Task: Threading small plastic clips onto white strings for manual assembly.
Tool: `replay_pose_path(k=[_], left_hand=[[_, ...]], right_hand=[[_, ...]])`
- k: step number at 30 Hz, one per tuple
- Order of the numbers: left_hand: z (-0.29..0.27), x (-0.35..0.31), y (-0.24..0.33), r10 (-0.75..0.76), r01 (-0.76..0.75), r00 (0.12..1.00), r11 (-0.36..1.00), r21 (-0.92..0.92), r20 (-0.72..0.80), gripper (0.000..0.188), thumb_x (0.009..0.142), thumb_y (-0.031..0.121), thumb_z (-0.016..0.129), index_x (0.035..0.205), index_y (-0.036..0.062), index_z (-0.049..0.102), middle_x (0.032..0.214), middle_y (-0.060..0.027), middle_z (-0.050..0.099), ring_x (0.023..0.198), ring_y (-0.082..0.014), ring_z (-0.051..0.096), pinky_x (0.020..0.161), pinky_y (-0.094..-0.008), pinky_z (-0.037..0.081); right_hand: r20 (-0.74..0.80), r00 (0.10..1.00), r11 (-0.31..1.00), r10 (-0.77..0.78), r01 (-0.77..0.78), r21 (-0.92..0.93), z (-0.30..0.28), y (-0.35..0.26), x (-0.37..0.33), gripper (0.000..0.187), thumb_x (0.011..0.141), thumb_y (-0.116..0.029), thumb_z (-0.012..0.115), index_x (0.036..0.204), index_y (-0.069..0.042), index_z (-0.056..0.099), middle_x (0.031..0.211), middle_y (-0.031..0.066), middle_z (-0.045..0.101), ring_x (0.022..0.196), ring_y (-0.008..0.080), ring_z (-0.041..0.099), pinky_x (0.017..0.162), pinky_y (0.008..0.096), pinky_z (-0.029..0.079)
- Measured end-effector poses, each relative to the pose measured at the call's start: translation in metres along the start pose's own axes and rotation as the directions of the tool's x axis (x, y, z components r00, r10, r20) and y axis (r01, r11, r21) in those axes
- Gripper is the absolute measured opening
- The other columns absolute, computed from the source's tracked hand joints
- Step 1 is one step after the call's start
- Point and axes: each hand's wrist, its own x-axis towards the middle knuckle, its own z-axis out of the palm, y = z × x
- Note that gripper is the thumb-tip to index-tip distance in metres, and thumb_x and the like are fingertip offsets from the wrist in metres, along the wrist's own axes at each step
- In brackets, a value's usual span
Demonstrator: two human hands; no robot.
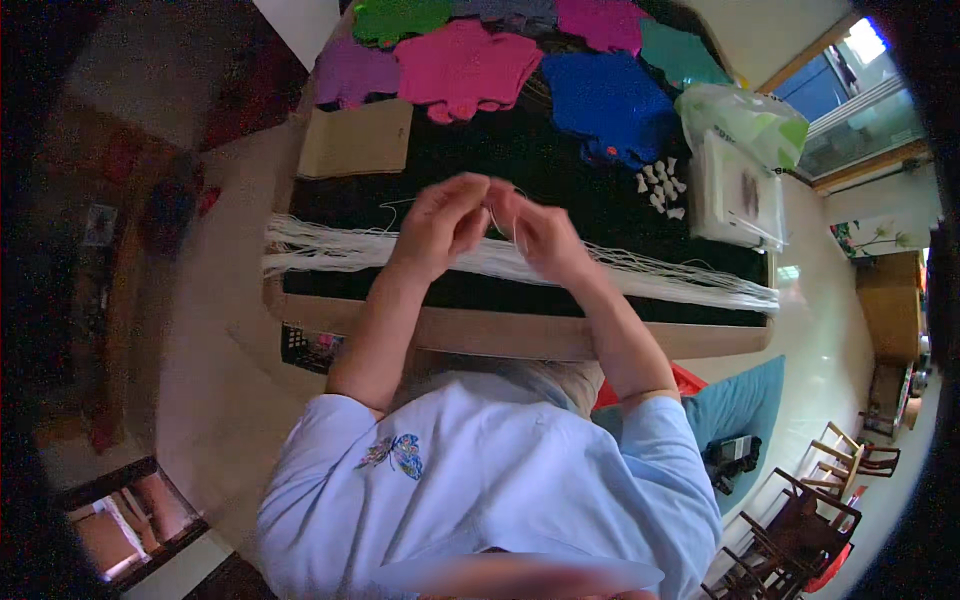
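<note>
Above the dark table top, my left hand (440, 225) and my right hand (546, 238) meet at the fingertips, both closed in a pinch. A thin white cord (491, 212) runs between the fingers, with part of it hanging in a loop by my right hand. Its ends are blurred or hidden. Beneath my hands a long bundle of white cords (660, 274) stretches across the table from edge to edge. Several small white tassel-like pieces (660, 188) lie to the right, beyond my right hand.
Colourful knitted pieces, among them a pink one (465, 68) and a blue one (608, 100), lie along the far side. A tan folder-like sheet (353, 138) is at the left. A clear plastic box (722, 200) and a plastic bag (750, 118) stand at the right edge.
</note>
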Motion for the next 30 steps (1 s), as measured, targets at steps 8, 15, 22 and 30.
replay_pose_path(k=[8, 15, 22, 30], left_hand=[[-0.021, 0.001, -0.015, 0.039, 0.025, 0.931, 0.985, -0.169, 0.363, 0.031, 0.093, 0.031, 0.04, 0.073, 0.009, 0.047, 0.07, -0.002, 0.056, 0.063, -0.0069, 0.052, 0.054, -0.0207, 0.04], [-0.009, 0.003, -0.038, 0.229, -0.191, 0.972, 0.618, 0.763, 0.058, 0.036, 0.093, 0.032, 0.037, 0.069, 0.0079, 0.047, 0.073, -0.0051, 0.059, 0.058, -0.0076, 0.05, 0.049, -0.0208, 0.039], [-0.03, 0.013, -0.024, 0.035, -0.045, 0.997, 0.988, -0.145, -0.072, 0.034, 0.092, 0.032, 0.038, 0.092, 0.004, 0.059, 0.068, -0.0044, 0.057, 0.044, -0.0061, 0.04, 0.04, -0.0185, 0.031], [-0.051, 0.016, -0.044, -0.092, 0.134, 0.99, 0.872, -0.472, 0.11, 0.028, 0.09, 0.024, 0.045, 0.103, 0.0013, 0.055, 0.071, -0.0037, 0.057, 0.047, -0.0067, 0.045, 0.043, -0.0189, 0.036]], right_hand=[[-0.03, 0.997, 0.983, -0.074, 0.078, 0.166, -0.011, -0.002, 0.002, 0.005, 0.084, 0.001, 0.05, 0.087, 0.003, 0.054, 0.074, 0.0072, 0.055, 0.071, 0.0091, 0.051, 0.065, 0.0234, 0.043], [-0.037, 0.998, 0.984, -0.05, 0.056, 0.168, -0.008, 0.016, 0.005, 0.006, 0.085, 0.001, 0.05, 0.086, 0.003, 0.055, 0.075, 0.0073, 0.056, 0.07, 0.0077, 0.049, 0.063, 0.0229, 0.042], [-0.029, 0.991, 0.989, -0.128, 0.13, 0.075, -0.003, 0.011, 0.006, 0.007, 0.085, -0.002, 0.05, 0.086, 0.002, 0.056, 0.075, 0.0091, 0.058, 0.067, 0.0096, 0.052, 0.061, 0.0241, 0.044], [0.138, 0.983, 0.992, -0.123, 0.121, 0.027, -0.004, 0.004, 0.004, 0.007, 0.082, 0.002, 0.052, 0.086, 0.002, 0.057, 0.073, 0.0094, 0.059, 0.068, 0.0105, 0.055, 0.062, 0.0244, 0.045]])
